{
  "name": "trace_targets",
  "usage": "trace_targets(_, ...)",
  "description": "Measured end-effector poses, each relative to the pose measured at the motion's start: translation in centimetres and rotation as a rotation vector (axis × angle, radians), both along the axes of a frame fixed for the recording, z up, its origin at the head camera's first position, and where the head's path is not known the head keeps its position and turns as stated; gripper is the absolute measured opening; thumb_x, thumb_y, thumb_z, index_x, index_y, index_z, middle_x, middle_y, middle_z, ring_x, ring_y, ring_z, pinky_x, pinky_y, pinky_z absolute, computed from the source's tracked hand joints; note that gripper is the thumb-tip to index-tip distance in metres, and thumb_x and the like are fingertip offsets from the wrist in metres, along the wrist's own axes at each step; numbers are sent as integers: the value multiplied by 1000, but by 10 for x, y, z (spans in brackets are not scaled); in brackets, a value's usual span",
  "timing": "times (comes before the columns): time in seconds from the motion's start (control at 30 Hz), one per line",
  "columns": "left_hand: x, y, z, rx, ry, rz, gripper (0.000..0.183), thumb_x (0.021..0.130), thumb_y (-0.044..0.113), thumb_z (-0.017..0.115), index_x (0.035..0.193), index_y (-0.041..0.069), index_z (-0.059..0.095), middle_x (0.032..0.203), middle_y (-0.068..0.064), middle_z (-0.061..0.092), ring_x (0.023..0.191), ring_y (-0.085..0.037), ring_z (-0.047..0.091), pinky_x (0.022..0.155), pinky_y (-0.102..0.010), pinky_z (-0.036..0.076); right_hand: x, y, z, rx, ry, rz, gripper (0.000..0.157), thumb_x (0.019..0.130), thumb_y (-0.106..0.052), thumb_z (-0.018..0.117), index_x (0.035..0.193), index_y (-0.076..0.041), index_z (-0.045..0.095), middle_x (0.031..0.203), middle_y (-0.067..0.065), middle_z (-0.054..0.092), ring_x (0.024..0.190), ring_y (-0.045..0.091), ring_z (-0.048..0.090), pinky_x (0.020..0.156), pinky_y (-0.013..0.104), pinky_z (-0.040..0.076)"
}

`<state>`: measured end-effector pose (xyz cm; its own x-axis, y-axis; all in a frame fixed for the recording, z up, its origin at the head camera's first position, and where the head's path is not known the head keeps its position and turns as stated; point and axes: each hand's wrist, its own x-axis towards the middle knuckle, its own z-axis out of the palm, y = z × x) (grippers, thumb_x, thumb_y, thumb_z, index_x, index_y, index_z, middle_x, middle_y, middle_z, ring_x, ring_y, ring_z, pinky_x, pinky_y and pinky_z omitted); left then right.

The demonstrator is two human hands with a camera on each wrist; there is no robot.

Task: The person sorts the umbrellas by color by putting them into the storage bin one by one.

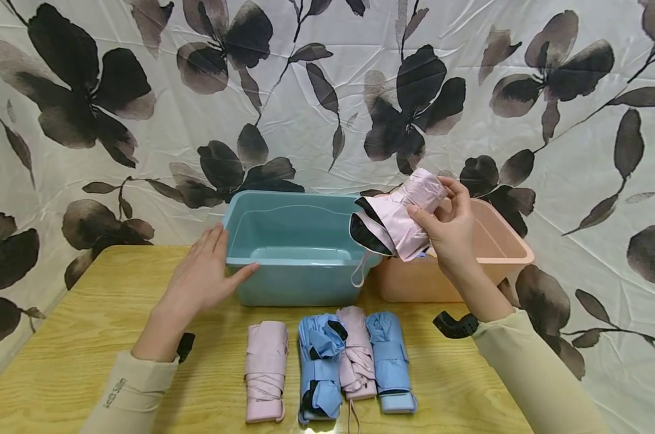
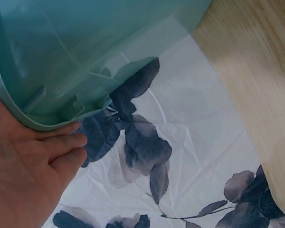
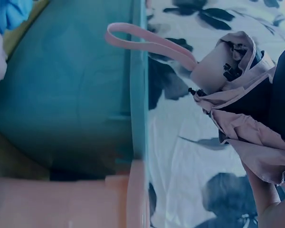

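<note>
My right hand (image 1: 453, 226) grips a folded pink umbrella (image 1: 409, 208) in the air, above the place where the two bins meet. Its black underside shows at the loose end, and a pink wrist strap (image 3: 147, 40) hangs from its handle in the right wrist view. With straight fingers my left hand (image 1: 204, 271) rests against the left end of the teal bin (image 1: 297, 283); the left wrist view shows its fingertips at the rim. To the right stands a peach bin (image 1: 420, 286), partly hidden by the raised umbrella and the right hand.
In front of the bins lie a pink umbrella (image 1: 266, 371), a blue umbrella (image 1: 319, 367), another pink umbrella (image 1: 357, 355) and another blue umbrella (image 1: 391, 361). They rest on a wooden table (image 1: 88, 337). A flowered cloth (image 1: 327, 90) hangs behind.
</note>
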<state>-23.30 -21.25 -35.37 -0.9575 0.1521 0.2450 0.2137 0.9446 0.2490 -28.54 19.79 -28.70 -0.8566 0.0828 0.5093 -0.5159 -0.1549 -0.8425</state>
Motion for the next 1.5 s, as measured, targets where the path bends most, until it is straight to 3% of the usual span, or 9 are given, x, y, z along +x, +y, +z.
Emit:
trace_targets(0.27, 0, -2, 3, -6, -9, 12, 111, 100, 72, 47, 158, -17, 16, 166, -37, 14, 155, -53, 12, 126, -63, 15, -29, -38, 7, 110, -74, 60, 68, 88, 8, 76, 144, -14, 45, 133, 2, 46, 101, 22, 65, 71, 27, 63)
trace_targets(0.53, 0, -1, 2, -7, -25, 18, 113, 99, 74, 46, 159, -16, 15, 167, -36, 12, 155, -52, 12, 126, -62, 14, -63, -70, -3, 256, -148, 120, 69, 89, 2, 78, 147, -12, 44, 144, 8, 40, 111, 29, 63, 77, 29, 63)
trace_targets(0.73, 0, -1, 0, -7, -19, 19, 113, 99, 74, 47, 159, -16, 15, 167, -36, 13, 155, -52, 13, 126, -62, 15, -85, -91, -12, 379, -211, 138, 66, 88, -1, 80, 145, -13, 48, 148, 10, 41, 104, 28, 64, 72, 27, 61)
trace_targets(1.0, 1, 1, -1, -9, -12, 15, 111, 99, 73, 48, 158, -16, 17, 165, -37, 17, 154, -53, 15, 126, -63, 17, -93, -120, -33, 556, -191, 216, 64, 86, 2, 80, 143, -8, 51, 144, 12, 45, 101, 34, 68, 71, 33, 61)
trace_targets(1.27, 1, 1, -1, -11, -18, 24, 112, 98, 74, 47, 159, -16, 16, 166, -37, 16, 154, -53, 14, 126, -63, 17, -96, -138, -49, 764, -185, 306, 57, 84, 4, 83, 133, -6, 56, 138, 14, 49, 114, 25, 56, 90, 36, 57)
trace_targets(1.5, 0, 1, 0, -6, -29, 25, 113, 98, 75, 46, 160, -15, 14, 167, -36, 13, 155, -52, 13, 126, -63, 15, -101, -145, -53, 805, -273, 417, 55, 87, 7, 79, 132, -6, 50, 132, 15, 50, 104, 25, 59, 79, 33, 56)
